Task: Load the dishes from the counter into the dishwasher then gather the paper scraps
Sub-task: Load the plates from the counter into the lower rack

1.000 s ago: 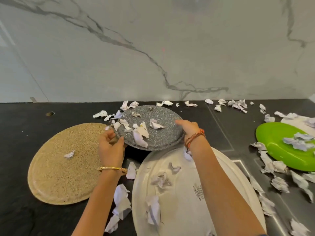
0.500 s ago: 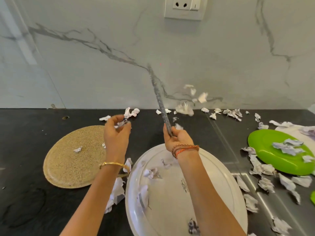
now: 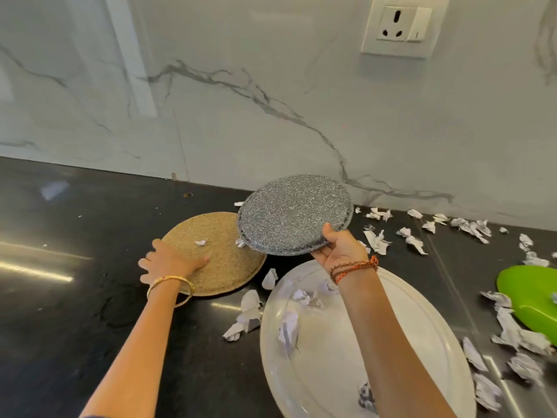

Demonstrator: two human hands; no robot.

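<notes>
gripping the stiff, light-looking grey plate (image 3: 294, 214) by its near rim, right hand (image 3: 339, 247) closed; left hand (image 3: 171, 262) rests open on the tan plate (image 3: 223, 260), best pinched at its edge.

Speckled plate (image 3: 294, 214): dark grey, densely flecked with white all over.
Round mat (image 3: 229, 260): sandy tan, grainy woven-looking texture, one small white scrap on it.
Large platter (image 3: 428, 321): plain off-white, glossy.
Green plate (image 3: 530, 300): bright lime green, no pattern.
Paper scraps (image 3: 379, 241): white with greyish-lilac shading, crumpled.
Counter (image 3: 75, 297): black, shiny, with pale streaks of reflected light.
Backsplash (image 3: 271, 101): white marble look with thin dark grey veins.
Wall socket (image 3: 399, 25): cream-white plate, dark pin holes.
Left wrist bangle (image 3: 168, 286): gold.
Right wrist threads (image 3: 355, 268): orange-red and brown.
</notes>
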